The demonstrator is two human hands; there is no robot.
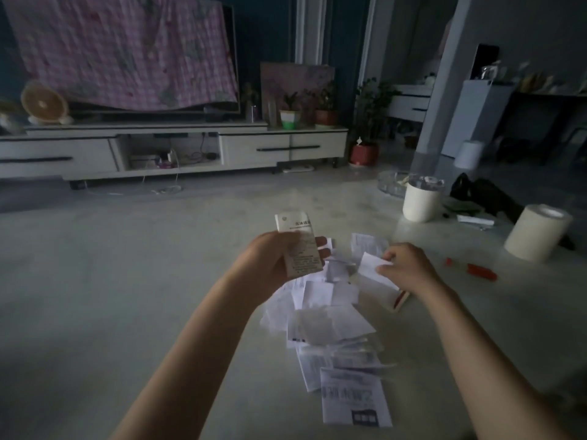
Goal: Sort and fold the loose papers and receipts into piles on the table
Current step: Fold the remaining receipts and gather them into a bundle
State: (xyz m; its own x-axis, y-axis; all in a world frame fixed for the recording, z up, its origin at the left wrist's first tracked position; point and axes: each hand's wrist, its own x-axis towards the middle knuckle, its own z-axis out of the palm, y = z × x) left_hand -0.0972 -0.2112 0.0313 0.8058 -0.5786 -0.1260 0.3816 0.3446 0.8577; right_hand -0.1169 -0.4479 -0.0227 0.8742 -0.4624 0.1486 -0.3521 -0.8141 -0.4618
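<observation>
Loose papers (330,325) sprawl in one overlapping heap on the table (143,296), below and between the two hands, too layered to count. Left hand (279,258) grips one long printed receipt (300,246), raised above the heap's far end. Right hand (408,265) pinches one small white slip (371,268) at the heap's right edge.
</observation>
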